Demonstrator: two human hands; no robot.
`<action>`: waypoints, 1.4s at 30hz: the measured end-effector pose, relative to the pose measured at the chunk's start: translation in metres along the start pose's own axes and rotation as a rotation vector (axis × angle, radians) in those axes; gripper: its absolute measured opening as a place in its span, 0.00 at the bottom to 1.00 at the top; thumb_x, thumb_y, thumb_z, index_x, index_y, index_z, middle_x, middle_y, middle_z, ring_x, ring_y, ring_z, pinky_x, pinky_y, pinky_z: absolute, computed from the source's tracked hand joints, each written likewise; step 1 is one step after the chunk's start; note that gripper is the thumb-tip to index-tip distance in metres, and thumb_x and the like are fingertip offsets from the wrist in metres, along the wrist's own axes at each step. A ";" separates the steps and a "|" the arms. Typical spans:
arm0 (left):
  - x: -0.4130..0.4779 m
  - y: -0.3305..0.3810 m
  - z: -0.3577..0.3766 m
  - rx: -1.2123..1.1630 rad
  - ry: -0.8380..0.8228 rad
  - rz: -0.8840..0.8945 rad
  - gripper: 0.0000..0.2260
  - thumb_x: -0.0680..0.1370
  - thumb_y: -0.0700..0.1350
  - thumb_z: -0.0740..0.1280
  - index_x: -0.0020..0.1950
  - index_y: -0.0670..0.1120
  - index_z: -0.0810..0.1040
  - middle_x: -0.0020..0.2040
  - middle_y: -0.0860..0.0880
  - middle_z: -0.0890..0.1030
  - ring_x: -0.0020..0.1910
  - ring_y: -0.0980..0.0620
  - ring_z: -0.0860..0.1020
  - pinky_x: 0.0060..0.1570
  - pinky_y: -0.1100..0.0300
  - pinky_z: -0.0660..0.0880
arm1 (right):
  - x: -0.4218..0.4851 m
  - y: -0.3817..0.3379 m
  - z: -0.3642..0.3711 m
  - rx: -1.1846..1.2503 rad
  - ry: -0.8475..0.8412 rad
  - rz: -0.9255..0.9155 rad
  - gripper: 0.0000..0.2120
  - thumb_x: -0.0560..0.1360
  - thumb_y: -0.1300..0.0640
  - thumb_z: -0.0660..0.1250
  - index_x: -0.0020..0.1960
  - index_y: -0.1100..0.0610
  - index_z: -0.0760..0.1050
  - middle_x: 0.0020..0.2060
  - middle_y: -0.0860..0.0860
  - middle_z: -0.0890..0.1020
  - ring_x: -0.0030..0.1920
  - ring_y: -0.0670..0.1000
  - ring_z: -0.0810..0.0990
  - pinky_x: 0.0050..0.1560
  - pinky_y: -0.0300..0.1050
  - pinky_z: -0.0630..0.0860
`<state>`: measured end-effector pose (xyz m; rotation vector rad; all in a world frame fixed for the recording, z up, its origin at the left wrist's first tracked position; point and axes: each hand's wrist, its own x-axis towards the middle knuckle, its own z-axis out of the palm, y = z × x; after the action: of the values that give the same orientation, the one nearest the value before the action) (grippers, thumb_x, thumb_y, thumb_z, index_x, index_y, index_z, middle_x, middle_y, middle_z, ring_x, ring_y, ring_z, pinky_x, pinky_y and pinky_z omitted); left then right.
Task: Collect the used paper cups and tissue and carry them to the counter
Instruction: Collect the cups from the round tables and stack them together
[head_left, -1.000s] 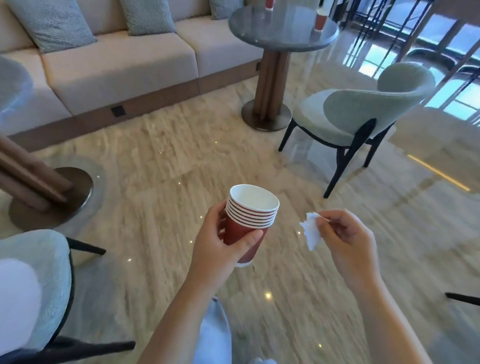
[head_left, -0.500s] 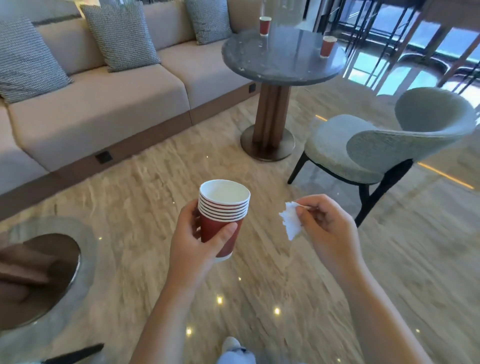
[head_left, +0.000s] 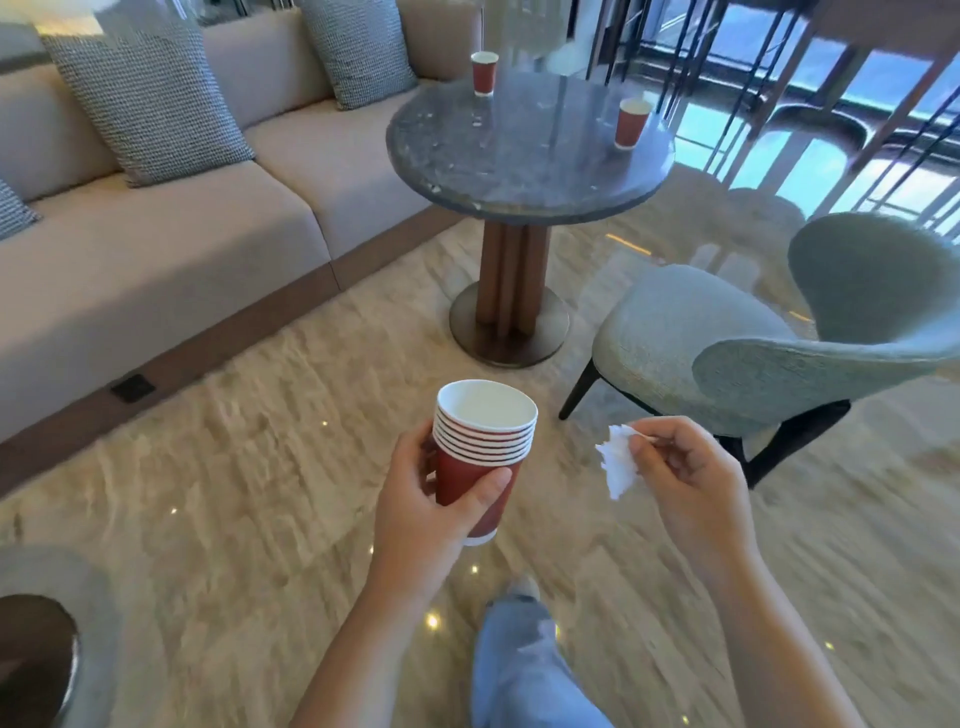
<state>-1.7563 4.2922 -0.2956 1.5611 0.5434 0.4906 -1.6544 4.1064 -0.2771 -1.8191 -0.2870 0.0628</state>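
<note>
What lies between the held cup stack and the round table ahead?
Head view: only bare floor between the cup stack and the round table; the chair stands off to the right.

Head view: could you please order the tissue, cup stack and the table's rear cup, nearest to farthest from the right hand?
1. Tissue, pinched in the right hand.
2. Cup stack, just left, held by the left hand.
3. Rear cup, far ahead on the table.
</note>
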 end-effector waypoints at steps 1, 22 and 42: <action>0.020 0.005 0.010 0.007 -0.007 0.003 0.26 0.55 0.61 0.76 0.51 0.66 0.74 0.50 0.62 0.81 0.50 0.60 0.80 0.45 0.66 0.75 | 0.023 -0.001 -0.002 0.008 0.007 0.001 0.20 0.72 0.67 0.66 0.38 0.40 0.78 0.36 0.41 0.82 0.36 0.42 0.79 0.37 0.31 0.74; 0.345 0.005 0.070 0.034 -0.028 -0.055 0.27 0.57 0.55 0.79 0.53 0.59 0.73 0.50 0.59 0.80 0.48 0.64 0.79 0.42 0.72 0.74 | 0.340 0.020 0.063 -0.053 0.066 0.059 0.15 0.72 0.66 0.67 0.37 0.45 0.76 0.30 0.39 0.80 0.31 0.38 0.76 0.33 0.26 0.70; 0.624 0.005 0.058 0.065 -0.144 -0.054 0.30 0.56 0.60 0.76 0.55 0.59 0.73 0.50 0.62 0.80 0.50 0.63 0.78 0.46 0.70 0.73 | 0.581 0.014 0.211 -0.033 0.136 0.055 0.15 0.72 0.66 0.67 0.38 0.46 0.77 0.31 0.44 0.78 0.32 0.42 0.74 0.34 0.30 0.70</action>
<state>-1.2263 4.6273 -0.3031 1.6258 0.4933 0.3196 -1.1304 4.4351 -0.2841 -1.8545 -0.1427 -0.0270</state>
